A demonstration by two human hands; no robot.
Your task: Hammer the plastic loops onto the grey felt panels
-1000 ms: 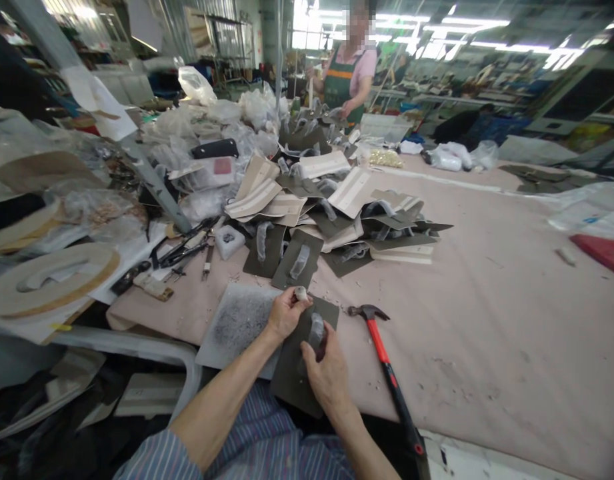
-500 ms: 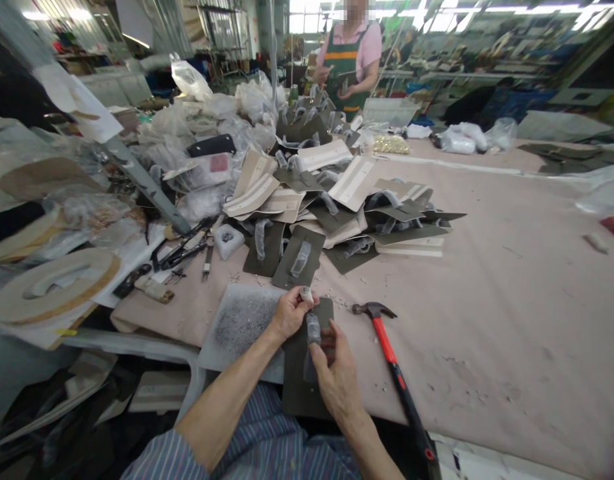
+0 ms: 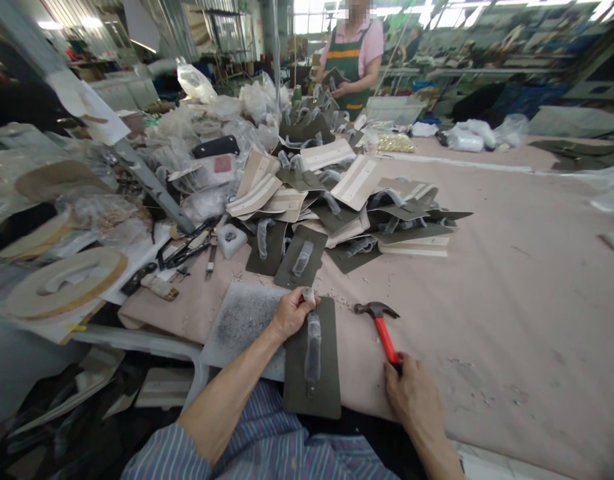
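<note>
Olive-grey card panel is lying flat near the near edge of the cloth-covered table, with a translucent wrapped strip running down its middle. It appears to be sitting directly before the person so that both hands can reach it easily. The left hand is curled nearly closed, pinching a small pale cylindrical piece between fingers and thumb just beyond the panel's far end. The right hand is wrapped around the red handle of a claw hammer, whose head is pointing away just right of the panel. A speckled grey board is lying to the left, touching the panel, while more panels are lying heaped farther off.
</note>
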